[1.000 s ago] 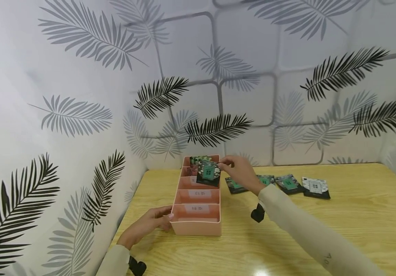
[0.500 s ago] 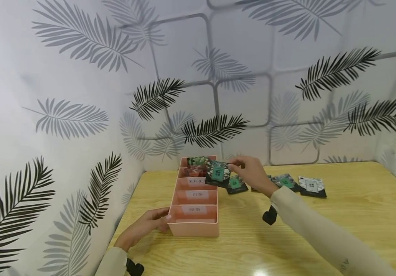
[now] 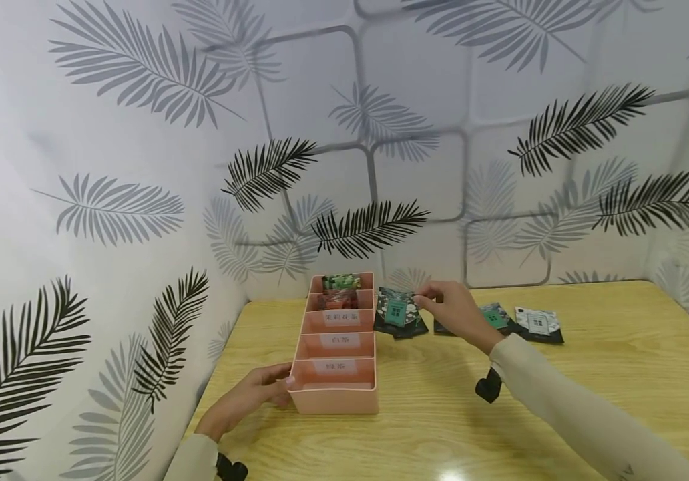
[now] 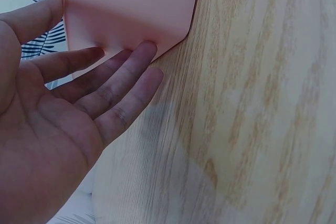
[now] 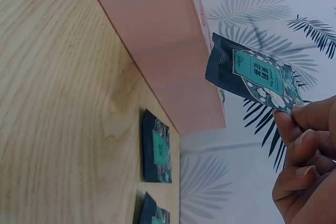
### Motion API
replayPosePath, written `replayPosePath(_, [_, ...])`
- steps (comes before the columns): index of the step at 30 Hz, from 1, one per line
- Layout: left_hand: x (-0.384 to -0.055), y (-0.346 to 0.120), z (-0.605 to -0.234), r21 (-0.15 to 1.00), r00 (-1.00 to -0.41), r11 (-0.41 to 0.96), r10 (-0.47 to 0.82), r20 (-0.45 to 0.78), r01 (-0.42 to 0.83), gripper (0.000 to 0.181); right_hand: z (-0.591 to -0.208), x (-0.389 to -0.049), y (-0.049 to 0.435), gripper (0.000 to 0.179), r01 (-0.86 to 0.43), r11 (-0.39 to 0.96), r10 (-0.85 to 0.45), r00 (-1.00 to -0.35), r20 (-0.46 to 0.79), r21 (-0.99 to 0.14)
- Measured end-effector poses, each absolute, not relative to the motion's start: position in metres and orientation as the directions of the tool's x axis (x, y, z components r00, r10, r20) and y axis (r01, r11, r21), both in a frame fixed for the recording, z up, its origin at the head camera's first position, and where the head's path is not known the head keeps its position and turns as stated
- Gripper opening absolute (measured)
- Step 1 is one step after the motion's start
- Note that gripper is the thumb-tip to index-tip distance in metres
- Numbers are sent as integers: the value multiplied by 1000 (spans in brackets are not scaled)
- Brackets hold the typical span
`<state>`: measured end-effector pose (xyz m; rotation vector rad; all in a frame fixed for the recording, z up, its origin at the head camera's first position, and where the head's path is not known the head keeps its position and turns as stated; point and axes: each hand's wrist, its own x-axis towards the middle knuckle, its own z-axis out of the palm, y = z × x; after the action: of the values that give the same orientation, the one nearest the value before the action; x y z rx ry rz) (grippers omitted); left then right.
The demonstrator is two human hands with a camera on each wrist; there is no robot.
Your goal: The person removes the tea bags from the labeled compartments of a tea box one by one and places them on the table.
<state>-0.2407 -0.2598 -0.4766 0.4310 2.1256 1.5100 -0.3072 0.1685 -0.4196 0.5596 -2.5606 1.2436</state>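
A long pink divider box (image 3: 334, 402) with labelled compartments stands on the table. My left hand (image 3: 251, 399) holds its near left corner; in the left wrist view several fingertips (image 4: 144, 51) press on its outer wall. My right hand (image 3: 457, 312) pinches the edge of a dark tea sachet (image 5: 256, 74) with a green label. That sachet is raised above the table, just right of the box's far half, and overlaps another sachet in the head view. Green packets (image 3: 340, 281) sit in the farthest compartment, red packets (image 3: 337, 300) in the one before it.
More green-labelled sachets (image 5: 157, 150) lie in a row right of the box, partly behind my right hand. A white-topped sachet (image 3: 538, 325) ends the row. The leaf-patterned wall covering (image 3: 440, 187) rises along the table's back edge.
My right hand has moved the tea sachet rightward, from over the box's far compartments to beside the box. My left hand stays at the box's corner.
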Motion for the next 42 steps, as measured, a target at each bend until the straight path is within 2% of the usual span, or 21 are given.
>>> replayPosePath(14, [-240,-262,-477,955,-819,296,543,-184,-19,54,-446,-299,183,15,-366,586,-259,-930,261,-723])
replayPosePath(28, [-240,-261,-477,954,-819,300,542,-189,-22,54,-468,-294,187,10,-366,577,-296,-927,230,-731])
replayPosePath(42, [-242,-260,-478,951,-820,307,539,-194,-23,55,-482,-295,186,6,-321,642,-285,-943,173,-696])
